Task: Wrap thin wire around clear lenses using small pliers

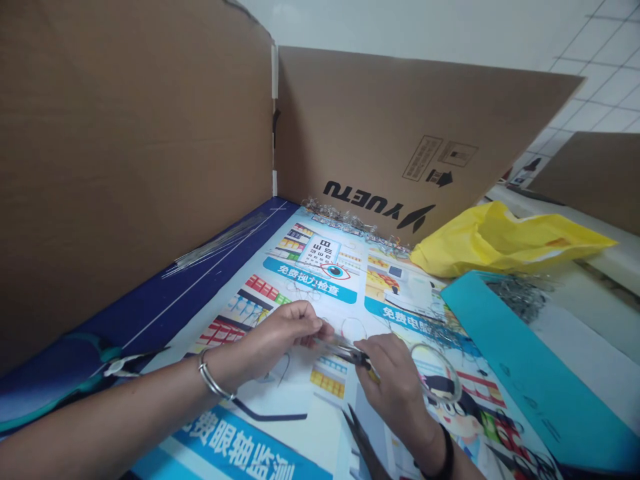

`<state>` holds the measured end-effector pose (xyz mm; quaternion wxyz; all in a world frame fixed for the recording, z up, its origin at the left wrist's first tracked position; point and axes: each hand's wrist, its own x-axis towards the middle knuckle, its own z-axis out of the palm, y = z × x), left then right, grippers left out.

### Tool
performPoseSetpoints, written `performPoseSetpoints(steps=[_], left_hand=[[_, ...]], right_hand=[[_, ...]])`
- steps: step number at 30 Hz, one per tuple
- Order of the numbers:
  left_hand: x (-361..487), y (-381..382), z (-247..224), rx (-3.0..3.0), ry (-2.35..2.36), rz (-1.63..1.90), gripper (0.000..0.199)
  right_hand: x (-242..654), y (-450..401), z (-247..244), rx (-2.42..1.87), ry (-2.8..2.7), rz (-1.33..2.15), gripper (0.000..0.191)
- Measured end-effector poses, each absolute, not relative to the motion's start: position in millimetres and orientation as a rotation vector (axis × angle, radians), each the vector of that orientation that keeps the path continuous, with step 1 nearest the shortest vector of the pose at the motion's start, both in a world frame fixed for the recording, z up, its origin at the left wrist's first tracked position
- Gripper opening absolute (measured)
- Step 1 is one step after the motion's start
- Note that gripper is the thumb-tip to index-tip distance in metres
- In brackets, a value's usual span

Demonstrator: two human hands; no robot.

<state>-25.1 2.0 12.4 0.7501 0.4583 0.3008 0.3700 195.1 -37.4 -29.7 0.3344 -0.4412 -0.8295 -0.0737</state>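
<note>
My left hand (295, 325) is closed in a pinch, with a silver bangle on its wrist. Between its fingertips is what looks like a piece of thin wire; a fine wire loop (354, 327) shows just beyond. My right hand (393, 373) grips a pair of pliers (356, 355), whose jaws point left towards the left fingertips. Whether the jaws bite on the wire is too blurred to tell. A clear ring-shaped coil (457, 387) is beside the right wrist. Below the right hand, dark pointed blades (367, 445) lie on the printed poster sheet (300, 427).
Teal-handled cutters (113, 363) lie at the left. Straight wires (220, 243) rest along the cardboard wall (135, 167). Small wire pieces (350, 220) line the back. To the right are a yellow bag (500, 240), a turquoise box (530, 373) and a dark wire heap (520, 297).
</note>
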Motion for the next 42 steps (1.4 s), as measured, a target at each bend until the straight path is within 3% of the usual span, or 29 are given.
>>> performPoseSetpoints(steps=[15,42], left_hand=[[-22.7,4.4,11.2,0.809,0.753,0.810,0.017],[-21.1,2.9,12.9,0.869,0.826,0.750,0.017]], right_hand=[[191.2,-42.8,-21.9,-1.179,-2.281,-0.696,0.020],[192.2,-45.7,-19.7,-1.171,-2.367,-0.699,0.020]])
